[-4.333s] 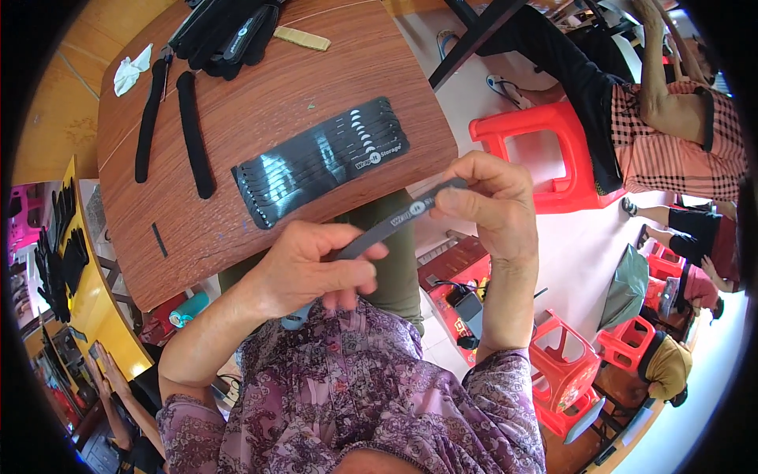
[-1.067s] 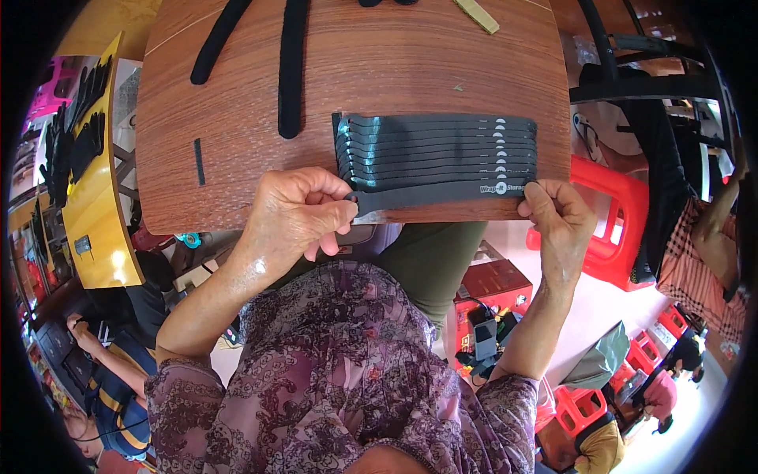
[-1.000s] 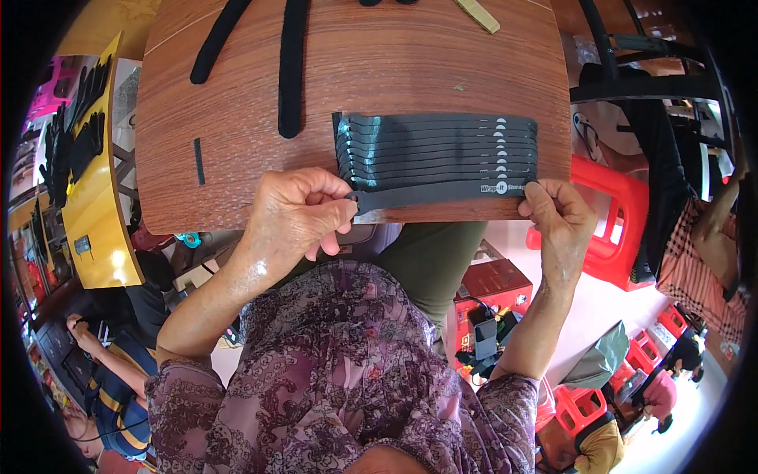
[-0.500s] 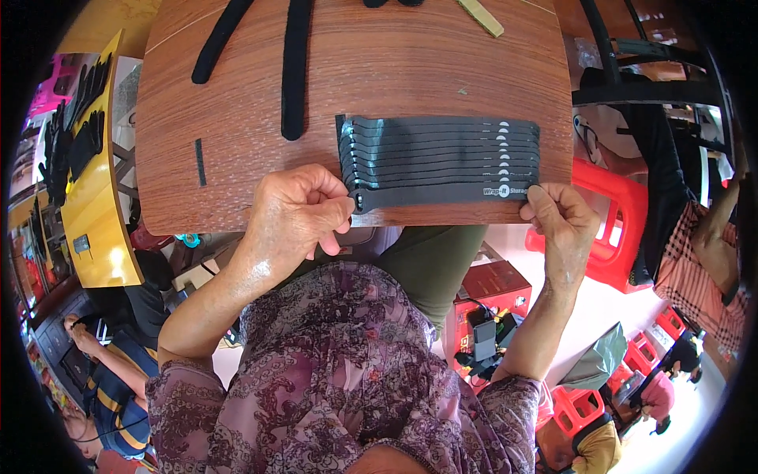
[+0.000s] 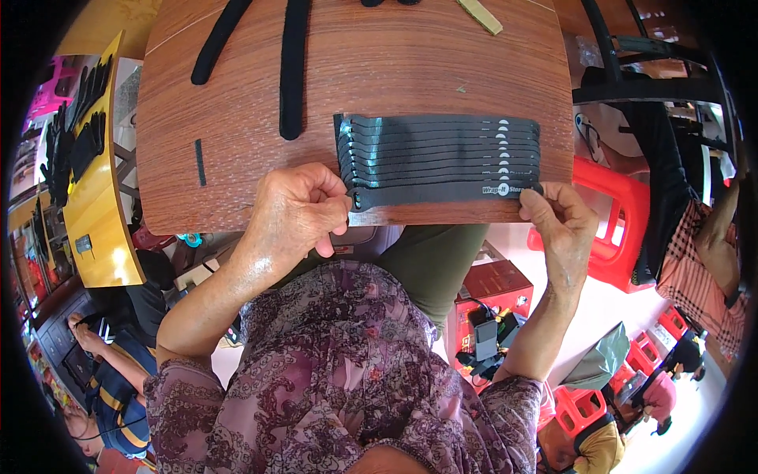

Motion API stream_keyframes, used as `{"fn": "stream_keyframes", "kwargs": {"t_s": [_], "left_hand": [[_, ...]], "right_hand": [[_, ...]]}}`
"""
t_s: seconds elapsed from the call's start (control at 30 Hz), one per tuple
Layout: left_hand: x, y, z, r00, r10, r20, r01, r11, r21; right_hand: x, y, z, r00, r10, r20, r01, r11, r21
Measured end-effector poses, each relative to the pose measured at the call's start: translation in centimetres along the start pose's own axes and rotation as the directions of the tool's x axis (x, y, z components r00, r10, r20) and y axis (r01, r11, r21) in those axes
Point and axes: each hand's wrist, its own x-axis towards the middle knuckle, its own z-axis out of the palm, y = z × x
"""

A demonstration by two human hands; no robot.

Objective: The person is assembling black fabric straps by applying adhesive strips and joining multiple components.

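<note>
Several black straps [image 5: 442,150] lie overlapped in a neat row near the table's front edge, each with a pale printed mark towards its right end and a slotted left end. The nearest strap [image 5: 426,196] sits on top at the front of the row. At its slotted left end, my left hand [image 5: 304,207] pinches with thumb and forefinger. My right hand [image 5: 560,225] grips the other end between thumb and bent fingers, with a bit of dark tip showing above the thumb.
Long black strips [image 5: 294,71] and a yellowish strip [image 5: 479,16] lie farther back on the brown table [image 5: 229,142]. A short dark strip [image 5: 200,163] is at left. Beside the table stand a red stool [image 5: 612,225] and a yellow table [image 5: 103,229]. Other people sit nearby.
My left hand has shifted very slightly left. By my right thumb, a little more of the nearest strap's tip shows. Otherwise the row of straps lies almost as before.
</note>
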Motion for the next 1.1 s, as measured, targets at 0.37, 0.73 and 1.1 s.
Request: {"fn": "stream_keyframes", "kwargs": {"t_s": [0.37, 0.73, 1.1], "left_hand": [[-0.15, 0.69, 0.39, 1.0, 0.009, -0.026, -0.008, 0.999, 0.053], [0.34, 0.31, 0.09, 1.0, -0.027, 0.0, 0.027, 1.0, 0.001], [0.53, 0.73, 0.19, 0.999, -0.035, -0.035, 0.036, 0.999, 0.032]], "right_hand": [[-0.05, 0.49, 0.01, 0.999, -0.042, 0.016, 0.041, 0.998, 0.039], [0.06, 0.2, 0.2, 1.0, -0.022, 0.004, 0.022, 1.0, 0.009], [0.26, 0.09, 0.82, 0.999, -0.023, -0.038, 0.02, 0.997, -0.08]]}}
